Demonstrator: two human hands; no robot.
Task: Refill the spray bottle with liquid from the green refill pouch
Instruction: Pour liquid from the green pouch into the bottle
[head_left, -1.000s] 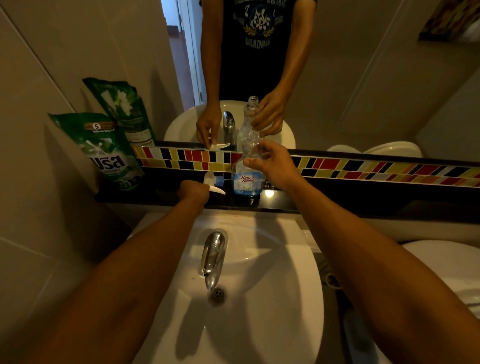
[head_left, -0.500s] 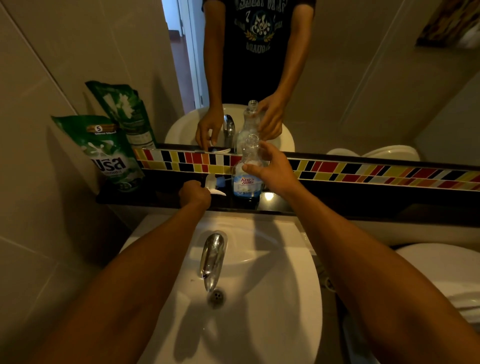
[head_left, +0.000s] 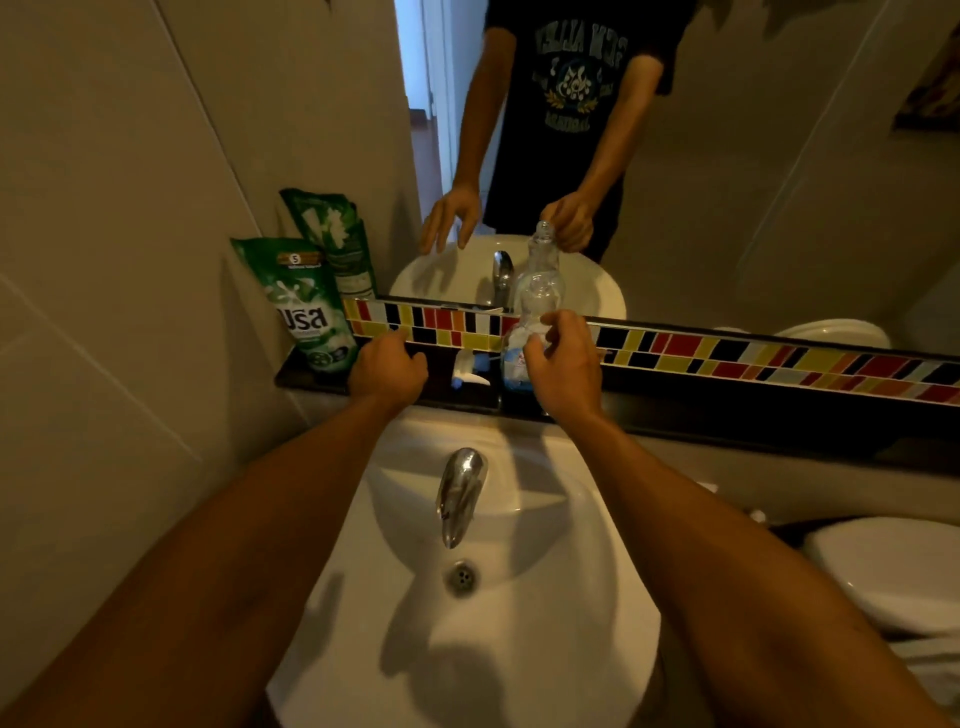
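Right hand with fingers curled at the neck of the spray bottle; whether they truly clasp the clear plastic or only touch it cannot be told, since the hand covers the contact. Left hand holds nothing: its fingers, extended in the mirror reflection, lie between the bottle and the green refill pouch. The bottle stands upright on the dark ledge below the mirror, its neck apparently uncapped; the white trigger head lies on the ledge just left of it. The pouch leans against the side wall at the ledge's left end, well apart from the bottle.

Step in hand, as judged: fetching the pouch. It is best taken by its upper body with the spout kept upward, while the right hand steadies the light, nearly empty bottle against tipping; pouring over the basin would catch any spill.

Not legible: the bottle's liquid level, its label behind the right hand, and whether the pouch is already opened. The second pouch is a reflection.
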